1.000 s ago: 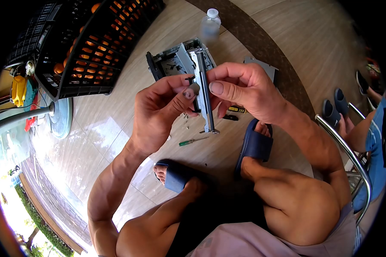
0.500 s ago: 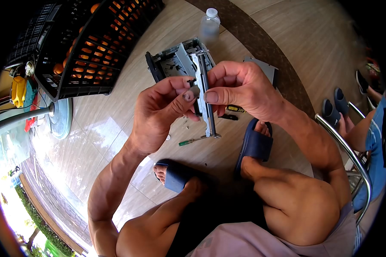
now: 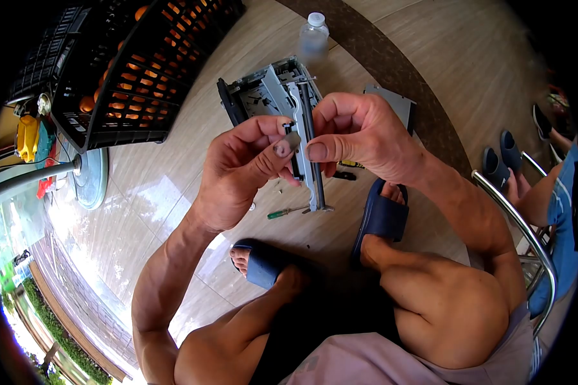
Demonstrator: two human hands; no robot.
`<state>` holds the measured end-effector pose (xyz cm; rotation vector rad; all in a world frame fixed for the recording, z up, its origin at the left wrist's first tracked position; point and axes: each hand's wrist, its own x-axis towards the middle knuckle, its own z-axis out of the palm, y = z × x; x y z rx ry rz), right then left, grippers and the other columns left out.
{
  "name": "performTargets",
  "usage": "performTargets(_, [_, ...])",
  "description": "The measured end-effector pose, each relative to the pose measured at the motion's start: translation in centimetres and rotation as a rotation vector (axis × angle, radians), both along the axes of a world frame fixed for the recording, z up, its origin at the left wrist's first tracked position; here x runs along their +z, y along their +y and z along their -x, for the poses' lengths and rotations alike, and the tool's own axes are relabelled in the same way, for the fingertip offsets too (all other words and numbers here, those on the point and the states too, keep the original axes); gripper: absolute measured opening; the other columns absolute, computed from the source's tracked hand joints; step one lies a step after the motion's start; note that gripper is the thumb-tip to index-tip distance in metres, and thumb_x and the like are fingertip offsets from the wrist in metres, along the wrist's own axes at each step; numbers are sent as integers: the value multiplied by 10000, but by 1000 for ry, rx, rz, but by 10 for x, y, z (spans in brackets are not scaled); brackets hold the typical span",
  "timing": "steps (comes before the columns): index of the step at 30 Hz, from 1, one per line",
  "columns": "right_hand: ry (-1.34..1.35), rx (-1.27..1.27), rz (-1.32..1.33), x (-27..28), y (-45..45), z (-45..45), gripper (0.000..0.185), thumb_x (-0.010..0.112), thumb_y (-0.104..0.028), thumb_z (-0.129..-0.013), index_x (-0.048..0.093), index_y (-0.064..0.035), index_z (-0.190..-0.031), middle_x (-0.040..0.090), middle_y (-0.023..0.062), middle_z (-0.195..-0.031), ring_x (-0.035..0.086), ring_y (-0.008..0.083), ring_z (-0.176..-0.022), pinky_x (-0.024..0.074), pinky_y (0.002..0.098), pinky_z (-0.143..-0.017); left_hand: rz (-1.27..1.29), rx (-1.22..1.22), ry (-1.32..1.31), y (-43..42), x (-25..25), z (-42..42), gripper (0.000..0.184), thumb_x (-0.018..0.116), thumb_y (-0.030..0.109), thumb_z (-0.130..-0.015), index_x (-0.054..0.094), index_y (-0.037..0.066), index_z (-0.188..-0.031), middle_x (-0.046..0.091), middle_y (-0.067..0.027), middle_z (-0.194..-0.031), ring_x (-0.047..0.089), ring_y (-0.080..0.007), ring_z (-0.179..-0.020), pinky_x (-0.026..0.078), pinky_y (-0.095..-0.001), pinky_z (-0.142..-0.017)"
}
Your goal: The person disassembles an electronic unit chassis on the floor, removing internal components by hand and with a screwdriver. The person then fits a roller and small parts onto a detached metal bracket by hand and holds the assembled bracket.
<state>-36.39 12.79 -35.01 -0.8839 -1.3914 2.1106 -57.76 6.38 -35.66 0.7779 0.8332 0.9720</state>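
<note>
Between my hands, a long narrow metal bracket with a dark rod along it point(image 3: 313, 173) is held up, almost upright in view. My left hand point(image 3: 234, 170) pinches its left edge with thumb and fingers, close to small black parts there. From the other side, my right hand point(image 3: 376, 141) grips the bracket, thumb in front and fingers curled behind. Beyond it on the floor lies an opened metal device casing point(image 3: 253, 99) with a black front. A green-handled screwdriver point(image 3: 279, 213) lies below the hands. Part of a yellow-and-black tool point(image 3: 352, 164) shows under my right hand.
A black plastic crate point(image 3: 131, 90) holding orange fruit stands at the upper left. Behind the casing is a clear bottle point(image 3: 314, 38). A grey metal plate point(image 3: 395, 102) lies right of it. A chair's metal frame point(image 3: 517, 221) and a seated person are at the right.
The bracket has shifted slightly downward and tilted a little in my grip. Both hands stay closed on it, nearly in the same place.
</note>
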Motion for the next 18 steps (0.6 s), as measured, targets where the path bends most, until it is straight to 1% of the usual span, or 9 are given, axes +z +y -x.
performTargets(5, [-17,-3,-3,1,0,1,355,819,-279,-821,658,1,-968,707,83,-808,674,120,-697,544,234,-598,-5,-26,-28,0,-1,1,276,599,148,-995,581,-45,-1191,665,-71,-966,637,-121,-810,545,-260,-740])
performTargets(7, [-26,5,-7,2,-1,1,398,832,-322,-803,658,0,-962,702,80,-807,668,118,-704,537,233,-603,-12,-43,-43,0,-1,2,273,595,145,-996,575,-42,-1194,656,-67,-975,635,-121,-822,546,-263,-743])
performTargets(8, [-25,5,-7,1,-1,1,398,832,-322,-803,658,0,-962,702,80,-807,668,118,-704,537,233,-603,-12,-43,-43,0,-1,1,273,595,145,-996,575,-42,-1194,656,-67,-975,635,-121,-822,546,-263,-743])
performTargets(10, [-36,8,-12,1,-1,1,486,841,-399,-777,653,2,-978,699,80,-809,663,117,-711,530,232,-605,-8,-45,-32,0,0,0,268,593,141,-998,573,-40,-1194,653,-63,-972,633,-121,-834,548,-265,-745])
performTargets(11, [-36,9,-12,1,-1,1,486,841,-399,-777,653,2,-978,699,80,-809,663,117,-711,530,232,-605,-8,-44,-31,0,-1,0,268,593,141,-998,573,-40,-1194,653,-63,-972,633,-121,-834,548,-265,-745])
performTargets(13, [-63,-3,-13,0,-1,2,577,847,-477,-743,643,0,-994,696,72,-812,659,114,-730,521,233,-615,-16,-56,-11,-1,-4,1,267,587,140,-1001,569,-37,-1199,648,-57,-980,629,-119,-845,550,-267,-752])
performTargets(18, [-52,16,-16,-2,-1,2,614,848,-511,-725,634,-5,-1001,693,61,-821,654,109,-750,510,231,-630,-14,-72,-32,-2,-3,1,262,585,136,-1002,568,-36,-1199,643,-53,-1000,622,-115,-859,549,-270,-759])
